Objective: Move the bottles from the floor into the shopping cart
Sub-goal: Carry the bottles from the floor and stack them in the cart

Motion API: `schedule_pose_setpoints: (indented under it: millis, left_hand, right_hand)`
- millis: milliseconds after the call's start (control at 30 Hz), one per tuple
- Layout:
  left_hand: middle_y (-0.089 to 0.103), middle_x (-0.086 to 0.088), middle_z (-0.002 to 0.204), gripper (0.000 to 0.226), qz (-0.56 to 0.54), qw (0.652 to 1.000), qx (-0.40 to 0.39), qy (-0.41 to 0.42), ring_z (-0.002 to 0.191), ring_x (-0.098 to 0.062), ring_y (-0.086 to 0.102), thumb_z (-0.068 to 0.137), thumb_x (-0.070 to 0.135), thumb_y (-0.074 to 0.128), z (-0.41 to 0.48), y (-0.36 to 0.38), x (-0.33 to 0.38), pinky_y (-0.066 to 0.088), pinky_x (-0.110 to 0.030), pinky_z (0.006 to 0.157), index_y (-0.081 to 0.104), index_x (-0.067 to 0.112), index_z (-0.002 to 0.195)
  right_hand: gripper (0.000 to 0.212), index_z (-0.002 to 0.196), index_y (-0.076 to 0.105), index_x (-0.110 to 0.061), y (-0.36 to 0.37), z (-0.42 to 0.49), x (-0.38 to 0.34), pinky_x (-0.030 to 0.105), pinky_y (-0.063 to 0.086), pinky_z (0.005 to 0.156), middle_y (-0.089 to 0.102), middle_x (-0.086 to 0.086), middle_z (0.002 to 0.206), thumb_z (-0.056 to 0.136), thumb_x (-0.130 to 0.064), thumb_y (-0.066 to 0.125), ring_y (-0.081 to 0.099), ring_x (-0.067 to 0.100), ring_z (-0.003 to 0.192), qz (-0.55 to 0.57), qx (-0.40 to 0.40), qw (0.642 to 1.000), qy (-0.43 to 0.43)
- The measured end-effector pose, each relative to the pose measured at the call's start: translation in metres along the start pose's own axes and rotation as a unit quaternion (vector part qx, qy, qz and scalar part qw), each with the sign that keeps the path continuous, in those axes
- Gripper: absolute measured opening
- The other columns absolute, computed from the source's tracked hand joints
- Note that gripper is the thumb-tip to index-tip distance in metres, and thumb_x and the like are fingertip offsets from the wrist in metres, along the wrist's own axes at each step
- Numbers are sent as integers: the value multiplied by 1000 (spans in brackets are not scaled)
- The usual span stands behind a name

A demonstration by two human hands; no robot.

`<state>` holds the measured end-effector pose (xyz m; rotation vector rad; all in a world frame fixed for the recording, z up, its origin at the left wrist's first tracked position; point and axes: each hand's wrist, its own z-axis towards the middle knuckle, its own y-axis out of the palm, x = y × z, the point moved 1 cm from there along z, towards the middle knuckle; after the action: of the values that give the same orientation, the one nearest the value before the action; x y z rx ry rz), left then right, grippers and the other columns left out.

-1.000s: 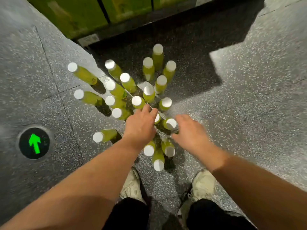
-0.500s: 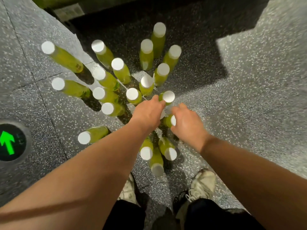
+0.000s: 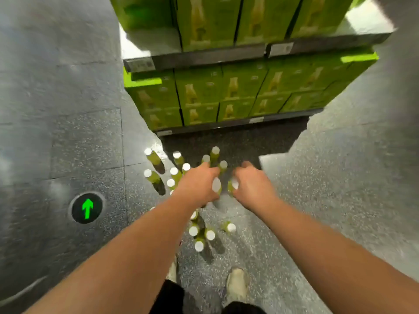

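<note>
Several green bottles with white caps stand on the dark speckled floor, one group (image 3: 179, 171) beyond my hands and a smaller group (image 3: 199, 234) near my feet. My left hand (image 3: 199, 186) grips one green bottle (image 3: 216, 185), its white cap showing beside my fingers. My right hand (image 3: 254, 186) grips another green bottle (image 3: 233, 185). Both held bottles sit above the floor, close side by side. No shopping cart is in view.
A low display of stacked green cartons (image 3: 226, 91) rises just beyond the bottles. A round floor marker with a green arrow (image 3: 87, 208) lies to the left. My two shoes (image 3: 237, 284) stand just below the near bottles.
Both hands closed on a bottle each and lifted them. My head rose and tilted up, so the bottles look smaller and the carton display came into view.
</note>
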<state>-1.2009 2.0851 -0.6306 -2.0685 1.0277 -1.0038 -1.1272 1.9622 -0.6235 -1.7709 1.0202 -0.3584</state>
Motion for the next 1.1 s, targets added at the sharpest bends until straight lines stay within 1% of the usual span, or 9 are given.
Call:
schedule_pose_setpoints:
  millis: [67, 167, 300, 467, 533, 733, 867, 967, 1100]
  left_hand:
    - [44, -2, 95, 33, -23, 998, 44, -32, 97, -27, 54, 75, 31, 73, -31, -39, 14, 43, -34, 75, 49, 20, 96]
    - [43, -1, 90, 32, -40, 991, 101, -78, 91, -23, 51, 74, 27, 72, -83, -89, 30, 39, -30, 71, 45, 21, 88]
    - [54, -3, 87, 33, -61, 974, 158, -150, 83, -22, 56, 71, 24, 73, -154, -130, 33, 39, -26, 65, 61, 18, 100]
    - [63, -7, 110, 46, -114, 938, 218, -244, 99, -26, 60, 71, 26, 76, -260, -155, -1, 41, -26, 71, 62, 18, 114]
    - [62, -9, 113, 48, -126, 919, 241, -284, 102, -26, 59, 73, 27, 76, -306, -160, -19, 40, -26, 73, 60, 17, 117]
    - [57, -11, 122, 54, -167, 854, 311, -382, 108, -29, 56, 71, 33, 80, -455, -143, -88, 38, -26, 73, 59, 18, 119]
    - [53, -10, 131, 64, -187, 814, 332, -439, 116, -28, 53, 75, 33, 78, -553, -112, -140, 43, -29, 83, 53, 16, 131]
    - [52, -11, 129, 57, -183, 786, 334, -487, 114, -30, 53, 78, 28, 73, -623, -88, -178, 46, -32, 85, 53, 16, 131]
    - [53, -12, 124, 48, -184, 745, 346, -540, 114, -30, 52, 78, 22, 70, -712, -62, -225, 40, -27, 80, 56, 16, 124]
  right_hand:
    - [14, 100, 56, -12, -45, -14, -16, 38, 44, 73, 48, 9, 106, 87, -18, 58, 59, 34, 94, -19, 22, 999, -46]
    - [23, 104, 47, -12, -105, -41, -44, 36, 41, 70, 52, 9, 104, 84, -15, 59, 58, 35, 96, -25, 62, 991, -112]
    - [22, 92, 41, -15, -151, -72, -93, 35, 42, 68, 54, 9, 97, 81, -16, 60, 57, 34, 94, -50, 82, 976, -198]
    - [12, 95, 51, -11, -174, -114, -181, 37, 48, 72, 59, 13, 101, 86, -20, 52, 59, 36, 93, -74, 99, 944, -306]
    - [17, 101, 56, -11, -173, -131, -224, 36, 48, 74, 60, 15, 104, 88, -20, 50, 58, 36, 95, -81, 107, 930, -341]
    - [18, 97, 61, -10, -145, -202, -365, 34, 47, 76, 61, 19, 106, 84, -19, 53, 57, 39, 98, -72, 104, 893, -431]
    - [20, 97, 65, -9, -117, -268, -467, 34, 49, 76, 63, 21, 103, 81, -20, 60, 61, 39, 96, -60, 91, 861, -496]
    - [20, 95, 65, -8, -90, -318, -541, 34, 49, 73, 64, 21, 100, 79, -19, 64, 61, 38, 91, -57, 70, 837, -540]
    - [24, 97, 64, -9, -55, -377, -628, 31, 48, 72, 64, 17, 102, 74, -17, 68, 61, 36, 92, -66, 54, 798, -597]
